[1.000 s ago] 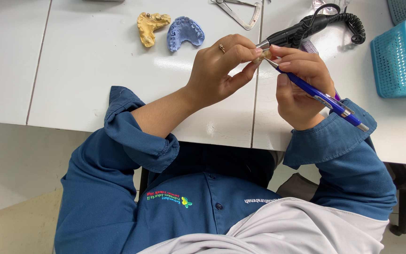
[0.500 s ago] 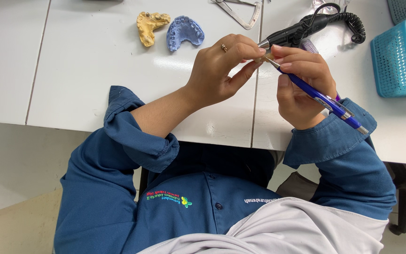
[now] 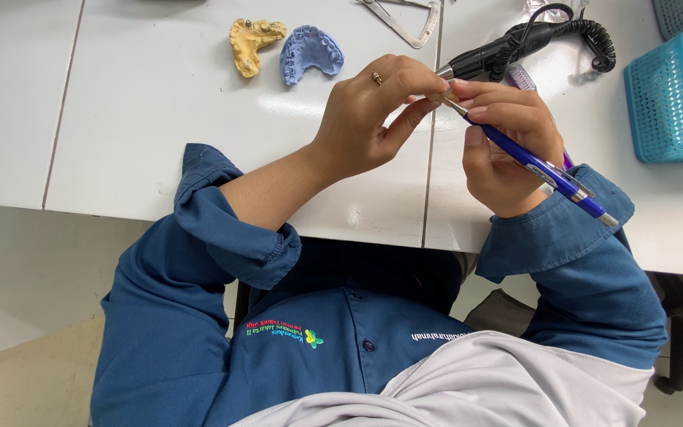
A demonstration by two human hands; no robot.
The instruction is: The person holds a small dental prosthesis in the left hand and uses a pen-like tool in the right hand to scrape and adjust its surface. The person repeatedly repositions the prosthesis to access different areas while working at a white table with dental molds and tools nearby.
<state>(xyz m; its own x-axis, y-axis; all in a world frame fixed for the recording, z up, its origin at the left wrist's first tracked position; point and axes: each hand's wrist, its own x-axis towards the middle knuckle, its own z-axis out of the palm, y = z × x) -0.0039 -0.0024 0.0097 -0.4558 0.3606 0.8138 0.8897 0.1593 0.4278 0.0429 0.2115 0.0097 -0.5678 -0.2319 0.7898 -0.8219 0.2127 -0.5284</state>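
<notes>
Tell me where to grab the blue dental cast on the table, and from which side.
Take the blue dental cast across its two outer flanks, coming straight down from above. It lies flat on the white table, an arch shape with the teeth side up and its open end clear. The yellow cast sits close on one side, so keep the fingers narrow there.

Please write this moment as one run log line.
left hand: pinches small piece | right hand: holds blue pen | dental casts: on table
</notes>
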